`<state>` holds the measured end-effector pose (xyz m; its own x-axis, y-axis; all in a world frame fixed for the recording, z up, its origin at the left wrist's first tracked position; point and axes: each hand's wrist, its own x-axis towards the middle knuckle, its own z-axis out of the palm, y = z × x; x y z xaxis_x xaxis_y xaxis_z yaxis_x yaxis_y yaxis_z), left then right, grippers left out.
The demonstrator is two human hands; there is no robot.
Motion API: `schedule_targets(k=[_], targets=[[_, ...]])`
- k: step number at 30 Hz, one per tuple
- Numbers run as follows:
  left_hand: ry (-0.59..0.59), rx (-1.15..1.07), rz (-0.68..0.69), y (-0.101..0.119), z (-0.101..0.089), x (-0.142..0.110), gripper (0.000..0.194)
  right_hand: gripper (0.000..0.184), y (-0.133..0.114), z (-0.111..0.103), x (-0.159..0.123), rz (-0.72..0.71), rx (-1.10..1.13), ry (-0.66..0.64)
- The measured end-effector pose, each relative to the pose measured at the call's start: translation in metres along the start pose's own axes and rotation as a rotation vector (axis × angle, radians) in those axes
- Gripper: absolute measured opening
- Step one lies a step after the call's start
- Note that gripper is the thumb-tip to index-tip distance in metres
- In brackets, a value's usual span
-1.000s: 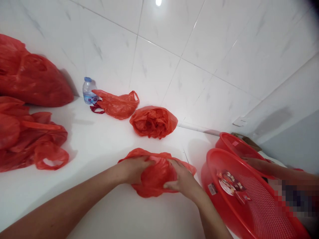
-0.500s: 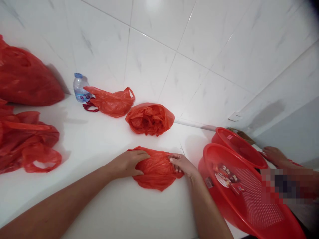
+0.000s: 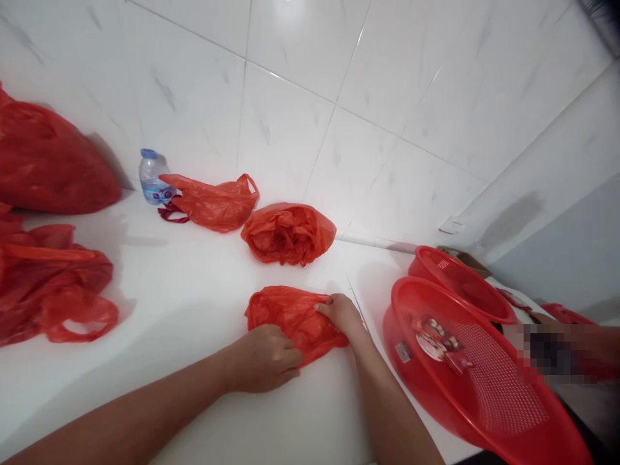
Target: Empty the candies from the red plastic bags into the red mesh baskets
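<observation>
Partly hidden, red bag [image 3: 283, 309]; left hand [image 3: 264, 359] overlaps.

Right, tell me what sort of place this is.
Likely an indoor workroom, judging by the smooth white tabletop, crumpled red plastic bags and a round, perforated red plastic basket.

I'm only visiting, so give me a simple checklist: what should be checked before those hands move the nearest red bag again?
1. Left hand at the nearest red bag: ok, fingers curled at its near edge.
2. Right hand touching that bag: ok, at its right end.
3. Bag apart from the crumpled bag behind: ok, white table shows between.
4. Bottle upright and capped: ok.
5. Bag spread flat: not ok, it is wrinkled.
6. Anything inside the bag: cannot tell.
</observation>
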<state>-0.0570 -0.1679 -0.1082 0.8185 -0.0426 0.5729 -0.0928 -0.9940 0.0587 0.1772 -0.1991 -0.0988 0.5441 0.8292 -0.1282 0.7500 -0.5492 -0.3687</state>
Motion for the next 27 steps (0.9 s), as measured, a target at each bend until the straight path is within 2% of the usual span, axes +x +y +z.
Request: schedule_targets(k=[4, 7, 9, 12, 15, 18, 20, 21, 23, 25, 27], targets=[[0.249, 0.079, -0.02, -0.014, -0.016, 0.003, 0.019, 0.033, -0.004, -0.001, -0.008, -0.016, -0.052, 0.045], [0.379, 0.154, -0.142, -0.03, -0.025, -0.002, 0.017, 0.034, -0.011, -0.003, -0.026, -0.096, -0.115, 0.16], [0.425, 0.171, -0.317, -0.039, -0.025, -0.007, 0.021, 0.033, -0.016, -0.007, -0.044, -0.211, -0.162, 0.287], [0.477, 0.03, -0.643, -0.047, -0.018, -0.009, 0.034, 0.027, -0.019, -0.019, -0.072, -0.357, -0.139, 0.424], [0.503, -0.187, -0.938, -0.049, -0.013, -0.007, 0.056, 0.023, -0.007, -0.049, -0.095, -0.434, -0.007, 0.538], [0.491, -0.341, -1.133, -0.051, -0.009, -0.006, 0.068, 0.021, 0.032, -0.095, -0.101, -0.355, 0.066, 0.665], [0.481, -0.394, -1.168, -0.054, -0.006, -0.007, 0.07, 0.026, 0.071, -0.127, -0.092, -0.166, 0.026, 0.667], [0.47, -0.417, -1.172, -0.056, -0.004, -0.008, 0.071, 0.029, 0.093, -0.14, -0.084, -0.066, -0.019, 0.612], [0.439, -0.46, -1.176, -0.062, 0.001, -0.011, 0.073, 0.035, 0.135, -0.158, -0.067, 0.023, -0.083, 0.512], [0.411, -0.477, -1.177, -0.066, 0.006, -0.013, 0.074, 0.045, 0.171, -0.166, -0.054, 0.074, -0.151, 0.393], [0.388, -0.469, -1.164, -0.069, 0.009, -0.014, 0.071, 0.058, 0.197, -0.164, -0.046, 0.105, -0.203, 0.29]])
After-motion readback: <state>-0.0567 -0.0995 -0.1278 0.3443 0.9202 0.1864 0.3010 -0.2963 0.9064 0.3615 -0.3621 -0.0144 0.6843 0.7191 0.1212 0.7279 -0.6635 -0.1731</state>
